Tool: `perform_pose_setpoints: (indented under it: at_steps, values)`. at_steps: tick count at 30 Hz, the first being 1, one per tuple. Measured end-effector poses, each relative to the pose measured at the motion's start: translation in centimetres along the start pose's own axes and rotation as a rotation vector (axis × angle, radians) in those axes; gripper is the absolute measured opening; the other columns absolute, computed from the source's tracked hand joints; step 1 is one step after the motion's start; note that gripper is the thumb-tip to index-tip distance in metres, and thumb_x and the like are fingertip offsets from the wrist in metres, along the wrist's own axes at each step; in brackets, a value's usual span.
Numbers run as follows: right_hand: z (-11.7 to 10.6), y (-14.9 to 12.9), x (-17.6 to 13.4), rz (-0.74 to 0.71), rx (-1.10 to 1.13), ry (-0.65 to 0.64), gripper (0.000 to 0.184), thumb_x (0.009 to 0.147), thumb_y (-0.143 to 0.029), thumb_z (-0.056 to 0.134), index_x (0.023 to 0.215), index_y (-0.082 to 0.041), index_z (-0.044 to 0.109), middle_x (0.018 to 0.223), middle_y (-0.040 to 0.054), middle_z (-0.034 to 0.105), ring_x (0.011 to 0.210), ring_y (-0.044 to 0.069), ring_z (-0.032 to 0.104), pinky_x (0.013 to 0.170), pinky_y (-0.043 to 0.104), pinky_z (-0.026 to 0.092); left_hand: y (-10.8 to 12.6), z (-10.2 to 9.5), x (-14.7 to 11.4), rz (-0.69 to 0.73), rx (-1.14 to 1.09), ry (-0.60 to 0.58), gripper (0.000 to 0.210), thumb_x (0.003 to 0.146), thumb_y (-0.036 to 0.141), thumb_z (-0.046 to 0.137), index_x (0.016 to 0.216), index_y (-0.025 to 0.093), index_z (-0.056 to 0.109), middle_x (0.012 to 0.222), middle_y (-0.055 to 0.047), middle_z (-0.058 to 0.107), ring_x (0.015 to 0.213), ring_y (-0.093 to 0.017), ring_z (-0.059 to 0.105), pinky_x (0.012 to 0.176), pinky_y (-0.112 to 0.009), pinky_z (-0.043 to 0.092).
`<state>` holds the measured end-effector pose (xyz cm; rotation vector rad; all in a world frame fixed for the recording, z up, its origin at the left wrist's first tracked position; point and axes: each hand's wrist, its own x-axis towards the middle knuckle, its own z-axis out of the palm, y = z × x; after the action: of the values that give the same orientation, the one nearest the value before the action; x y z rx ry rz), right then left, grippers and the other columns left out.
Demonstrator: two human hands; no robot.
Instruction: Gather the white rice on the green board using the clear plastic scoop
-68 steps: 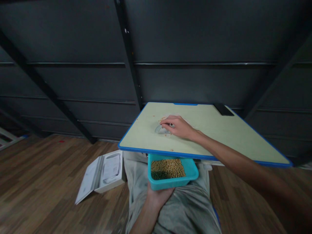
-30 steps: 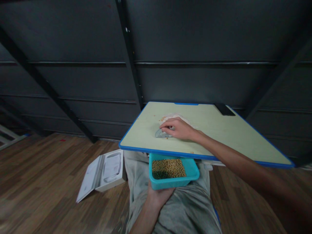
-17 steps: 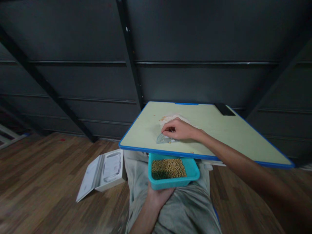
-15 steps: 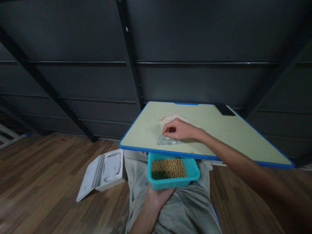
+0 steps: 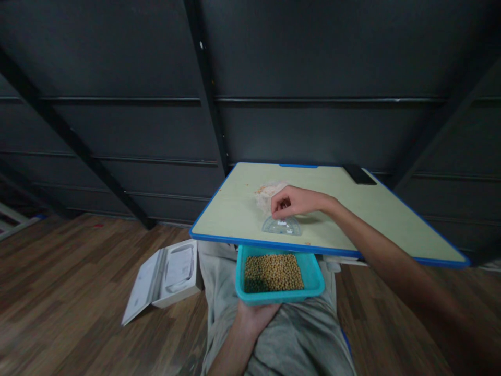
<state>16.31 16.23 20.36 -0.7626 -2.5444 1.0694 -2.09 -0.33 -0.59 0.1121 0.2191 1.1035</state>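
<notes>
My right hand (image 5: 291,202) pinches the curved upper edge of a clear plastic protractor (image 5: 281,226), low over the table's near edge. Just behind it lies a crumpled, see-through plastic bag (image 5: 265,196) with small orange-brown bits on it. Below the table edge, over my lap, my left hand (image 5: 256,316) grips a turquoise plastic tray (image 5: 313,271) from underneath; its fingers are mostly hidden. Round tan beans (image 5: 276,271) cover most of the tray's bottom, with a shadow over the left part.
The pale table (image 5: 336,224) has a blue rim, and a black phone (image 5: 359,175) lies at its far right corner. An open white box (image 5: 180,274) stands on the wooden floor to the left. A dark panelled wall (image 5: 324,130) rises behind the table.
My right hand has moved a little to the right, carrying the protractor with it, and more of the protractor now shows. The tray in my left hand has shifted slightly.
</notes>
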Motion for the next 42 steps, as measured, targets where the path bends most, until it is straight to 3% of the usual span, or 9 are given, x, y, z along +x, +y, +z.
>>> perform_pose_setpoints:
  at_steps: [6, 11, 14, 18, 23, 25, 34, 42]
  values:
    - [-2.2, 0.9, -1.2, 0.150, 0.002, -0.166, 0.021, 0.082, -0.035, 0.077, 0.086, -0.015, 0.076, 0.073, 0.0024, 0.073, 0.065, 0.013, 0.063, 0.063, 0.027, 0.048, 0.0, -0.1, 0.1, 0.009, 0.006, 0.007, 0.049, 0.103, 0.029, 0.036, 0.148, 0.036, 0.053, 0.148, -0.005, 0.064, 0.138, -0.027, 0.058, 0.119, -0.057, 0.041]
    - [-2.0, 0.1, -1.7, 0.290, 0.072, -0.307, 0.027, 0.081, -0.041, 0.079, 0.081, -0.015, 0.074, 0.072, 0.0044, 0.074, 0.062, 0.013, 0.064, 0.055, 0.025, 0.045, 0.0, -0.3, 0.0, -0.001, 0.031, 0.022, 0.049, 0.103, 0.028, 0.036, 0.149, 0.038, 0.051, 0.146, -0.003, 0.065, 0.134, -0.027, 0.061, 0.117, -0.057, 0.044]
    - [-1.6, -0.3, -1.6, 0.293, 0.121, -0.328, 0.028, 0.081, -0.043, 0.079, 0.083, -0.016, 0.074, 0.074, 0.0038, 0.074, 0.063, 0.013, 0.064, 0.055, 0.025, 0.046, 0.0, -0.3, -0.1, -0.002, 0.047, 0.016, 0.049, 0.103, 0.029, 0.035, 0.149, 0.039, 0.050, 0.146, -0.003, 0.066, 0.133, -0.028, 0.062, 0.116, -0.058, 0.044]
    - [-1.6, 0.0, -1.1, 0.165, 0.100, -0.183, 0.025, 0.086, -0.041, 0.075, 0.090, -0.016, 0.075, 0.074, 0.0013, 0.072, 0.063, 0.012, 0.062, 0.059, 0.026, 0.046, 0.1, -0.2, -0.1, -0.012, 0.035, 0.016, 0.049, 0.103, 0.029, 0.036, 0.148, 0.039, 0.052, 0.145, -0.004, 0.066, 0.134, -0.028, 0.061, 0.115, -0.058, 0.045]
    - [-1.8, 0.8, -0.3, -0.004, -0.192, 0.324, 0.021, 0.095, -0.032, 0.064, 0.098, -0.016, 0.077, 0.088, 0.0049, 0.075, 0.077, 0.015, 0.063, 0.072, 0.029, 0.047, 0.0, -0.1, 0.1, -0.005, -0.002, 0.016, 0.047, 0.102, 0.032, 0.039, 0.144, 0.038, 0.057, 0.147, -0.004, 0.065, 0.137, -0.029, 0.058, 0.117, -0.059, 0.043]
    - [-1.7, 1.2, -0.1, -0.009, -0.275, 0.413, 0.021, 0.097, -0.030, 0.062, 0.102, -0.016, 0.077, 0.090, 0.0062, 0.076, 0.079, 0.017, 0.065, 0.073, 0.030, 0.047, 0.0, -0.1, 0.1, -0.005, -0.012, 0.020, 0.046, 0.102, 0.033, 0.038, 0.143, 0.036, 0.059, 0.147, -0.005, 0.065, 0.138, -0.029, 0.058, 0.117, -0.059, 0.042]
    - [-1.1, 2.2, 0.3, -0.071, -0.511, 0.460, 0.020, 0.103, -0.027, 0.057, 0.106, -0.021, 0.076, 0.109, 0.0082, 0.077, 0.103, 0.022, 0.066, 0.091, 0.036, 0.046, 0.0, -0.3, 0.2, -0.023, 0.021, 0.029, 0.044, 0.102, 0.031, 0.040, 0.140, 0.034, 0.061, 0.144, -0.004, 0.067, 0.139, -0.027, 0.056, 0.118, -0.055, 0.043]
    - [-0.1, 1.9, 0.5, -0.079, -0.517, 0.416, 0.022, 0.104, -0.028, 0.055, 0.107, -0.023, 0.076, 0.114, 0.0064, 0.077, 0.105, 0.021, 0.067, 0.093, 0.034, 0.046, 0.0, -0.2, 0.2, -0.013, 0.011, 0.058, 0.042, 0.101, 0.029, 0.042, 0.134, 0.034, 0.066, 0.142, -0.005, 0.069, 0.140, -0.029, 0.055, 0.118, -0.059, 0.041]
